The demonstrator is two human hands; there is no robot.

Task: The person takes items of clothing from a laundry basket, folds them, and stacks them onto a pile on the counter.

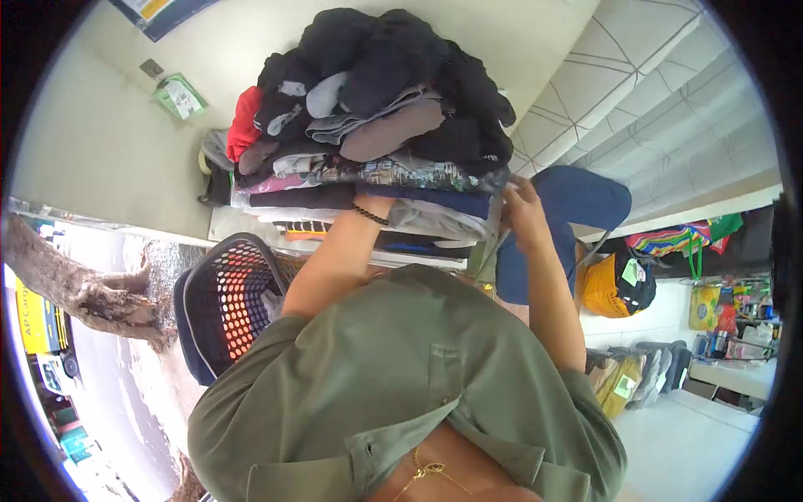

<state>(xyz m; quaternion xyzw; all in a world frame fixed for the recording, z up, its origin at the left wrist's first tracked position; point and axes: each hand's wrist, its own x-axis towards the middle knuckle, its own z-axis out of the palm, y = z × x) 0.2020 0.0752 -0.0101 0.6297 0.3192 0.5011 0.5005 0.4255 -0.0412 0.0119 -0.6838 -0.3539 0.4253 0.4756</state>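
A tall stack of folded clothes (pixel 335 197) stands in front of me, topped by a heap of black garments (pixel 368 63). My left hand (pixel 378 205), below a beaded bracelet, is pushed into the stack under a folded garment with a city-like print (pixel 393 173). Its fingers are hidden by the cloth. At the right end of the stack, my right hand (pixel 524 209) has its fingers closed on the edge of the printed garment. Grey folded pieces (pixel 393 131) lie just above that garment, and a navy folded piece (pixel 435 202) lies just below it.
A black perforated laundry basket (pixel 238 284) stands at my left, near a tree trunk (pixel 92 289). On the right are a dark blue chair (pixel 585 197), a yellow-and-black bag (pixel 615 284), hanging clothes (pixel 636 376) and a light curtain (pixel 669 117). A green tag (pixel 180 96) is on the wall.
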